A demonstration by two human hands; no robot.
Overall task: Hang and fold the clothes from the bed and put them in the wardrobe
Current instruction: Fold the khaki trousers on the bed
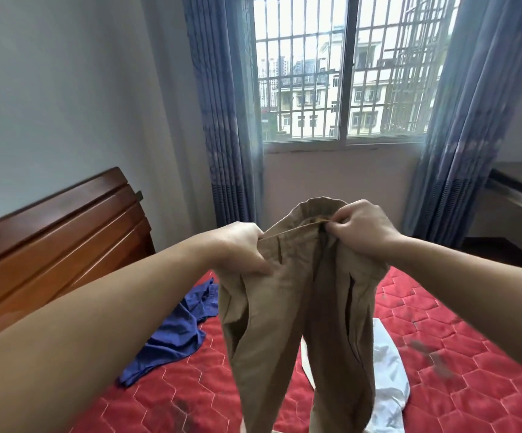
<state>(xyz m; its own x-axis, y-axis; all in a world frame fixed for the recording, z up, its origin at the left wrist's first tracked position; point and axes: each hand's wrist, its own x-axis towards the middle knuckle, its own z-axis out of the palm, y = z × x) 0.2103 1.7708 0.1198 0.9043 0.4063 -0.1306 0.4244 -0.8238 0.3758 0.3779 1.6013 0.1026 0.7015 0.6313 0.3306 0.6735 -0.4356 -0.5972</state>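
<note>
1. Two hands hold the trousers (pixel 300 307) up in the air above the bed (pixel 440 339): the left hand (pixel 241 248) grips one end of the waistband, and the right hand (pixel 362 226) pinches it near the middle, by the fly.
2. Judged from this, the step in hand is the folding or hanging of the trousers; they are lifted and being sorted out at the waist, not yet laid flat or doubled.
3. Next, I judge, the waistband wants squaring so the two legs lie one on the other, which calls for a firm hold at both ends.
4. Trousers hang with the waist up and the legs down; the long axis runs roughly vertical, and the hems fall out of view at the bottom.
5. On the bed a blue garment (pixel 172 332) lies to the left and a white garment (pixel 387 379) to the right, both still unfolded.
6. No wardrobe is in view.
</note>
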